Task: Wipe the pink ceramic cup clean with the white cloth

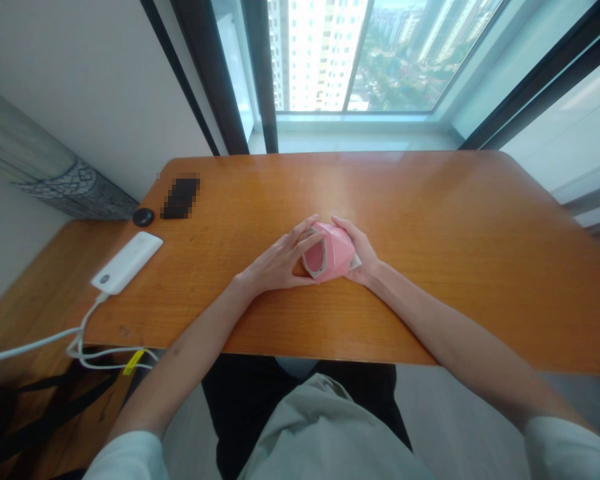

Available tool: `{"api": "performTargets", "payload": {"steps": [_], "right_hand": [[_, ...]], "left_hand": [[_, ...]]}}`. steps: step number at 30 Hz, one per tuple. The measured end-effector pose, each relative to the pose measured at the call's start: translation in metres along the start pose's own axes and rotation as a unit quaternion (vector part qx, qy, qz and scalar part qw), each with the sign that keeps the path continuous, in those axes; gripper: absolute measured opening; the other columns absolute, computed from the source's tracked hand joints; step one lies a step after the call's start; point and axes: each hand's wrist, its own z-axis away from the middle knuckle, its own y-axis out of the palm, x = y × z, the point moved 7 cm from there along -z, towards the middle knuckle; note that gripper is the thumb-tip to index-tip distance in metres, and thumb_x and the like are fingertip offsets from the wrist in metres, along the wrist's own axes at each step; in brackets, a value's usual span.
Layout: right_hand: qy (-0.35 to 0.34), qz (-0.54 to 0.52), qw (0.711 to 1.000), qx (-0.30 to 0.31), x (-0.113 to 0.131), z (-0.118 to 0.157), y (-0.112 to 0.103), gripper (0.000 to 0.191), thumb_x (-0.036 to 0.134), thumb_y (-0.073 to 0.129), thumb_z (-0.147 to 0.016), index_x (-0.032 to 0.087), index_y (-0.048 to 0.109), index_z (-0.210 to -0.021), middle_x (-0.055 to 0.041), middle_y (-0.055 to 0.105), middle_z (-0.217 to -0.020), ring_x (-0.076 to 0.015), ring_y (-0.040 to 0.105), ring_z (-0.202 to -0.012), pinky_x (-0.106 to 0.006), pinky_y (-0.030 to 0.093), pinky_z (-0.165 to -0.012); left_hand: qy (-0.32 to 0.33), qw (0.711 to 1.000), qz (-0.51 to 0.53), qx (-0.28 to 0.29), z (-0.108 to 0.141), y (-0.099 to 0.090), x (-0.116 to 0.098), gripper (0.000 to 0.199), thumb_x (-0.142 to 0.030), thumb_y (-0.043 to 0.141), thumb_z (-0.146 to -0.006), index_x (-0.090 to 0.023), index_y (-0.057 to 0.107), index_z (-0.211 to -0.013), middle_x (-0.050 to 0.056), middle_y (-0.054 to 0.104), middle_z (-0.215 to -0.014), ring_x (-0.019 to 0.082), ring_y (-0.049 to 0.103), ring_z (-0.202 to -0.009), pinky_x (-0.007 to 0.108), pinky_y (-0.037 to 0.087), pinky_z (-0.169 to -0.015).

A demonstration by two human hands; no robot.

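Observation:
A pink faceted object (337, 250) with a pale-rimmed round opening on its left side is held between both hands above the middle of the wooden table (410, 200). My left hand (285, 261) touches it from the left, thumb at its lower edge and fingers over its upper left side. Around its right side wraps my right hand (363, 253), fingertips at the top and palm behind it. A small white piece (355, 262) sticks out between the object and my right palm.
On the table's left side are a white power bank (127, 263) with a white cable (35, 345), a round black object (143, 217) and a blurred dark item (181, 197). A window (350, 60) lies beyond the far edge.

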Motion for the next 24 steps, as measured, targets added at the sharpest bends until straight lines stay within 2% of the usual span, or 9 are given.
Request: {"api": "performTargets", "payload": {"steps": [5, 10, 15, 24], "right_hand": [[0.057, -0.025, 0.998, 0.018, -0.007, -0.002, -0.003, 0.038, 0.06, 0.072, -0.097, 0.022, 0.077, -0.1, -0.0049, 0.083, -0.083, -0.0221, 0.075, -0.071, -0.034, 0.066, -0.069], [0.052, -0.006, 0.998, 0.033, -0.007, -0.002, 0.0, 0.043, 0.066, 0.072, -0.096, 0.023, 0.075, -0.094, -0.0045, 0.08, -0.08, -0.0211, 0.073, -0.067, -0.032, 0.063, -0.064], [0.033, 0.016, 0.999, 0.023, -0.009, 0.002, 0.003, 0.052, 0.074, 0.075, -0.091, 0.023, 0.072, -0.085, -0.0041, 0.076, -0.073, -0.0191, 0.066, -0.061, -0.031, 0.057, -0.057], [-0.053, 0.081, 0.995, -0.023, -0.007, 0.008, 0.002, 0.059, 0.084, 0.07, -0.089, 0.024, 0.072, -0.086, -0.0036, 0.072, -0.069, -0.0203, 0.065, -0.062, -0.032, 0.052, -0.054]], "left_hand": [[0.007, 1.0, -0.005, 0.002, -0.002, 0.001, -0.003, 0.121, -0.048, 0.091, -0.09, -0.044, 0.009, -0.179, 0.017, 0.022, -0.187, 0.044, 0.033, -0.171, 0.07, 0.047, -0.13], [0.011, 1.0, -0.019, -0.005, -0.002, -0.001, -0.004, 0.119, -0.051, 0.091, -0.09, -0.041, 0.012, -0.179, 0.019, 0.035, -0.18, 0.044, 0.043, -0.166, 0.067, 0.05, -0.129], [0.02, 1.0, -0.013, -0.013, -0.001, -0.002, -0.004, 0.114, -0.05, 0.09, -0.091, -0.04, 0.017, -0.178, 0.019, 0.036, -0.179, 0.043, 0.045, -0.164, 0.066, 0.052, -0.127], [0.041, 0.999, 0.012, -0.025, 0.001, -0.005, -0.007, 0.113, -0.049, 0.089, -0.092, -0.044, 0.017, -0.178, 0.017, 0.035, -0.179, 0.04, 0.045, -0.166, 0.063, 0.057, -0.125]]}}
